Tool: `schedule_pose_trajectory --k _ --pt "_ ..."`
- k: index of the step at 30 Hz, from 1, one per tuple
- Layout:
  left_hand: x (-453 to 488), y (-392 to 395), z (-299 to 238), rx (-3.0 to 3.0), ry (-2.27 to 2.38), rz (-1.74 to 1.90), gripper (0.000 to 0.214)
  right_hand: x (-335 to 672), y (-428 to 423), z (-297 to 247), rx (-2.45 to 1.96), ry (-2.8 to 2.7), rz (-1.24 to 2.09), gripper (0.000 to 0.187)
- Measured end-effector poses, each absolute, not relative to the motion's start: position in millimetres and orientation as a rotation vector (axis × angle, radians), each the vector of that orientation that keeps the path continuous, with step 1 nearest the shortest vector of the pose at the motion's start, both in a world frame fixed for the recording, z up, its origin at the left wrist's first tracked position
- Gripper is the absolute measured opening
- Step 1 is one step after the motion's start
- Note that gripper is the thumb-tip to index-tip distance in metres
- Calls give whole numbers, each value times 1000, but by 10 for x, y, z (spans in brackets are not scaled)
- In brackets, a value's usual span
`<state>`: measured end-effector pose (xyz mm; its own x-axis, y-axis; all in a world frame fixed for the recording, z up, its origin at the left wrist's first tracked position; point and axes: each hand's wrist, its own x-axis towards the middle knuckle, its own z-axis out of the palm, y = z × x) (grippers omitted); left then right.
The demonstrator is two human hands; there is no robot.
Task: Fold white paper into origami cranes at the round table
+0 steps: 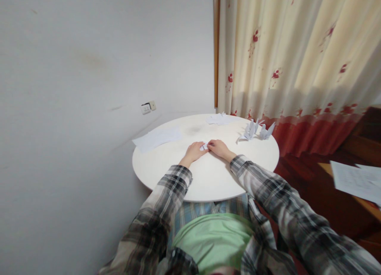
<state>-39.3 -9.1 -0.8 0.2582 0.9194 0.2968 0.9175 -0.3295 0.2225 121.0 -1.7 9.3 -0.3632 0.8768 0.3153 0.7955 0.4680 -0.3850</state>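
Between my two hands, at the middle of the round white table (208, 183), lies a small piece of folded white paper (204, 147), mostly covered by my fingers. My left hand (195, 151) presses on its left side with the fingers closed. From the right, my right hand (218, 147) pinches the paper's other edge, its fingertips nearly meeting those of the left. How the paper is folded underneath I cannot make out.
Folded paper cranes (251, 130) stand at the table's right rim. Flat white sheets (157, 139) lie at the left, and paper pieces (220, 119) at the back. A wall with a socket (145, 108) borders the left; a curtain (285, 68) hangs behind.
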Motion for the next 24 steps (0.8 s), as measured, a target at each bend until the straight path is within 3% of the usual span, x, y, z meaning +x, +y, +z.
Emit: schedule_pose_trajectory --k 24 --pt "-416 -93 9 2402 2031 554 56 1199 -30 99 -1410 -2235 228 29"
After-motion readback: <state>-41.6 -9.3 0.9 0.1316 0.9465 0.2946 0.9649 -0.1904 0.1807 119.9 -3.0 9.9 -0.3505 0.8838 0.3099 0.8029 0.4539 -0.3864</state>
